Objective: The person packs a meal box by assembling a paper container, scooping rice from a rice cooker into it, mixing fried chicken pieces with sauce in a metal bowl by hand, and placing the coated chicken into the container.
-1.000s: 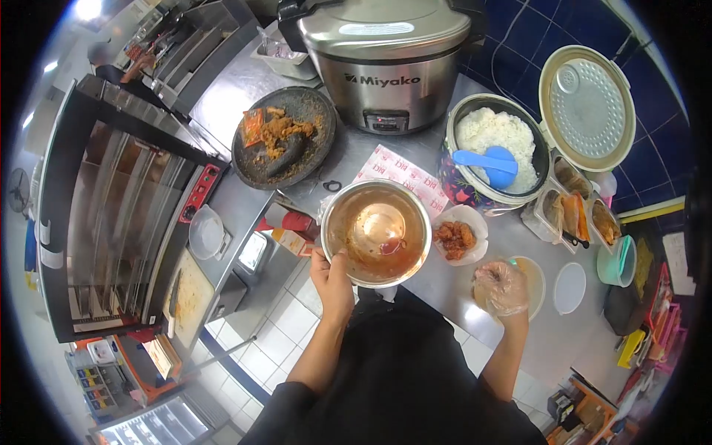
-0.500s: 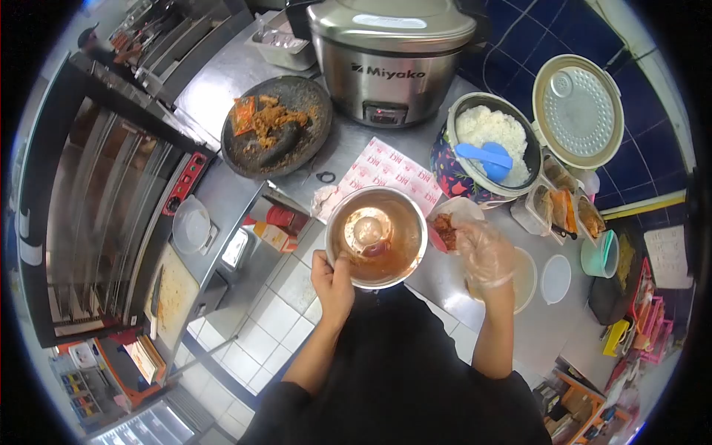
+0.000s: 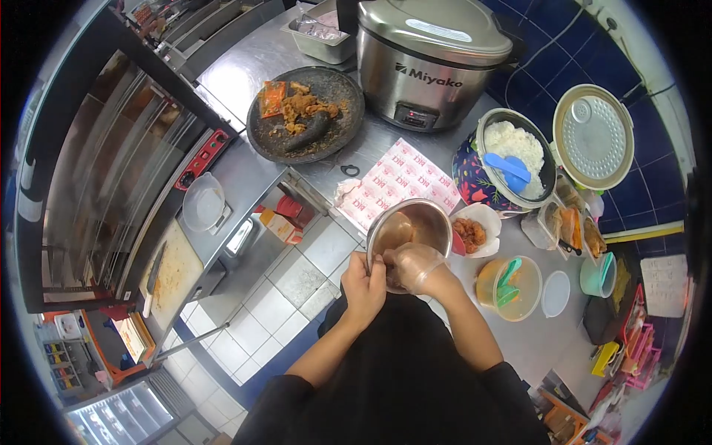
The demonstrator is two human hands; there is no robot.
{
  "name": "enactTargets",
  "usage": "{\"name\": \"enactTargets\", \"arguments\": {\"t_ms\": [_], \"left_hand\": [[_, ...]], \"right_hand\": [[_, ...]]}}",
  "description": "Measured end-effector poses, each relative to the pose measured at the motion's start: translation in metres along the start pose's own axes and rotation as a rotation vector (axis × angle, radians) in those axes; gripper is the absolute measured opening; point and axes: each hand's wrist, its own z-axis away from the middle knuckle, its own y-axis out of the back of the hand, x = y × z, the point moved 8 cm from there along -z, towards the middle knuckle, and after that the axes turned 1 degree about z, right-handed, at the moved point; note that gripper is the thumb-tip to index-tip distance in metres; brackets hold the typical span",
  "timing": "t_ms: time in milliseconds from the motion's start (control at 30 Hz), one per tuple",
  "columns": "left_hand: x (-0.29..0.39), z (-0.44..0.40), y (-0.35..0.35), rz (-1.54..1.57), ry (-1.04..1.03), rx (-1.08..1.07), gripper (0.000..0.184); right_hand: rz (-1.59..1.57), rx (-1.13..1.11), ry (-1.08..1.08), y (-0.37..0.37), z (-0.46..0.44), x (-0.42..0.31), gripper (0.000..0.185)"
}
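My left hand [image 3: 364, 285] grips the rim of a steel mixing bowl [image 3: 445, 226] and keeps it tilted in front of my body. Brown-red sauce coats the inside of the bowl. My right hand [image 3: 415, 267], in a clear plastic glove, reaches inside the bowl with its fingers curled low against the wall; whatever they hold is hidden. Just right of the bowl, a white paper food box [image 3: 486, 221] contains reddish-brown sauced pieces [image 3: 469, 235]. Behind the bowl lies a red-and-white printed wrapping paper [image 3: 404, 178].
A stone mortar [image 3: 256, 137] with brown paste stands at the back left, beside a large steel rice cooker [image 3: 423, 81]. At right are a rice tub [image 3: 466, 174] with a blue scoop, and a clear container [image 3: 489, 285] with green-handled tongs. A knife [image 3: 154, 274] lies on a cutting board [image 3: 182, 271].
My right hand has moved left from the food box into the steel bowl. The box's contents now show fully. My view has shifted, and my left hand still grips the bowl.
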Motion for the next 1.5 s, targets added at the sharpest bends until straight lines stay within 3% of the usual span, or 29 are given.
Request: {"name": "enactTargets", "arguments": {"t_ms": [67,233,333,433,533,667,767,900,1067,1200,1333,1433,1500], "left_hand": [[-0.004,-0.001,0.005,0.01,0.013,0.003,0.016],[-0.008,-0.009,0.02,0.223,0.046,0.065,0.016],[-0.019,-0.011,0.03,0.315,0.118,0.022,0.014],[-0.013,-0.007,0.041,0.335,0.174,-0.063,0.012],[-0.014,0.006,0.05,0.302,0.285,-0.2,0.012],[-0.003,0.025,0.048,0.296,0.379,-0.417,0.013],[-0.001,0.04,0.038,0.259,0.406,-0.59,0.016],[-0.002,0.063,0.018,0.198,0.442,-0.724,0.016],[0.008,0.081,-0.008,0.216,0.453,-0.685,0.016],[0.002,0.104,-0.027,0.169,0.464,-0.592,0.014],[-0.041,0.13,-0.04,0.217,0.494,-0.37,0.01],[-0.079,0.153,-0.038,0.319,0.48,-0.159,0.009],[-0.093,0.166,-0.025,0.296,0.459,-0.016,0.009]], "right_hand": [[-0.183,-0.01,0.076,0.007,0.0,0.003,0.029],[-1.188,0.069,-0.13,0.008,0.02,0.033,0.032],[-1.408,0.072,-0.225,0.012,0.035,0.024,0.042],[-1.672,0.072,-0.184,0.013,0.057,0.006,0.048],[-1.761,0.226,0.158,0.039,0.094,-0.04,0.043],[-1.845,0.376,0.36,0.076,0.138,-0.101,0.031],[-2.008,0.353,0.7,0.093,0.155,-0.131,0.032],[-2.28,0.351,0.831,0.074,0.186,-0.152,0.027],[-2.272,0.492,0.796,0.063,0.225,-0.129,0.024],[-2.177,0.581,0.63,0.069,0.251,-0.075,0.023],[-2.077,0.622,0.261,0.042,0.253,0.005,0.024],[-2.019,0.52,0.061,-0.03,0.218,0.079,0.025],[-1.762,0.695,0.138,-0.065,0.198,0.115,0.023]]}}
